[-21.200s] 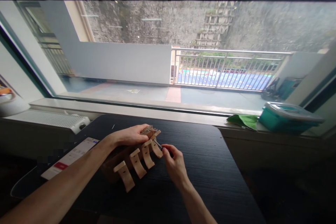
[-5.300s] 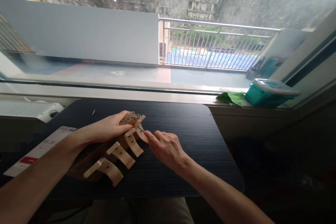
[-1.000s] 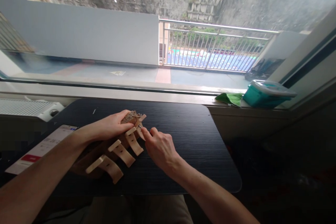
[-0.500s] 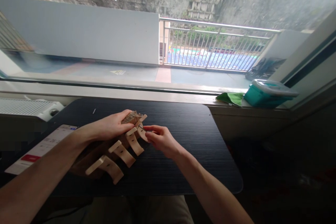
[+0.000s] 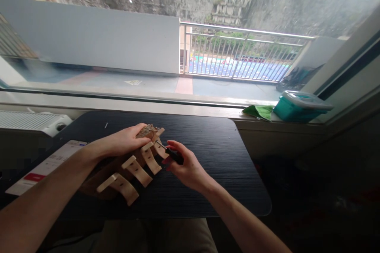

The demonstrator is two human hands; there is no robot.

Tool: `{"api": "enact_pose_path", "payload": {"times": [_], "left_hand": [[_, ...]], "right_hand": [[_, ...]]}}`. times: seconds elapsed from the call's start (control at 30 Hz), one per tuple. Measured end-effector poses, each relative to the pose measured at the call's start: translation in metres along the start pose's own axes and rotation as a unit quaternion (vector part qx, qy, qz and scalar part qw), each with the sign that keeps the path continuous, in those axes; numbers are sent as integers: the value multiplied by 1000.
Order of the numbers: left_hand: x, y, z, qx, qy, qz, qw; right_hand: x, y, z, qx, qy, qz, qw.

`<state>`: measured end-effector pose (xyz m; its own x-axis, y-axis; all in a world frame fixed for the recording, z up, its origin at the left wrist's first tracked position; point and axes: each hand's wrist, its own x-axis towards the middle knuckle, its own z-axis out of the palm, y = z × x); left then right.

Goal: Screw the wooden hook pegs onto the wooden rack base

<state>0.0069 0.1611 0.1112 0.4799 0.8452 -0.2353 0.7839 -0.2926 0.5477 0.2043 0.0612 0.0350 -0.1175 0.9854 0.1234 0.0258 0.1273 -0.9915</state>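
Black worktop, with room rightward to its rounded edge, carries the wooden rack (four curved hooks); the left hand clamps the rack's far end, the right hand, just beside it, loosely grips a screwdriver.

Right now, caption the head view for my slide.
Left hand grips the wood; right hand loosely cups a screwdriver at the farthest hook.

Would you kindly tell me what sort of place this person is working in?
Most likely an indoor spot beside a large window, though which kind of building is hard to say: a dark table stands before it, a white radiator sits to its left, and a metal railing shows outside.
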Motion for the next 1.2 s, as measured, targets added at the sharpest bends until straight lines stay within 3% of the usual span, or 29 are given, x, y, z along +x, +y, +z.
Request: {"api": "enact_pose_path", "payload": {"times": [0.07, 0.17, 0.23, 0.3, 0.37, 0.5, 0.6, 0.7, 0.77, 0.83, 0.87, 0.9, 1.0, 1.2], "left_hand": [[0, 0, 0, -1, 0, -4, 1000], [1, -1, 1, -1, 9, -2, 1000], [1, -2, 1, 0, 14, -4, 1000], [1, -4, 0, 0, 16, -12, 1000], [1, -5, 0, -5, 18, -15, 1000], [0, -3, 1, -17, 28, -1, 999], [0, 0, 1, -28, 22, -3, 999], [0, 2, 0, -35, 7, -2, 999], [-1, 2, 0, -32, 4, -2, 999], [-1, 3, 0, -30, 4, -8, 1000], [-2, 3, 1, -29, 4, -11, 1000], [-2, 4, 1, -29, 5, -12, 999], [-1, 3, 0, -34, 4, -3, 999], [5, -6, -29, -57, -89, -3, 994]], "right_hand": [[-1, 3, 0, 16, 22, -18, 999], [1, 5, -2, -149, 44, -132, 979], [2, 4, -5, -322, 46, -202, 924], [3, 2, -8, -460, 45, -214, 861], [4, 1, -10, -537, 42, -215, 815], [7, 1, -13, -589, 28, -279, 758], [9, 2, -16, -595, 18, -302, 744], [9, 3, -17, -558, 4, -287, 778], [9, 6, -14, -463, 6, -245, 852], [10, 10, -6, -264, 48, -132, 954], [12, 13, -2, -142, 77, -51, 985], [13, 15, 2, -8, 110, 42, 993], [17, 17, 7, 106, 80, 148, 980], [0, -2, -25, 113, -69, 179, 975]]}}
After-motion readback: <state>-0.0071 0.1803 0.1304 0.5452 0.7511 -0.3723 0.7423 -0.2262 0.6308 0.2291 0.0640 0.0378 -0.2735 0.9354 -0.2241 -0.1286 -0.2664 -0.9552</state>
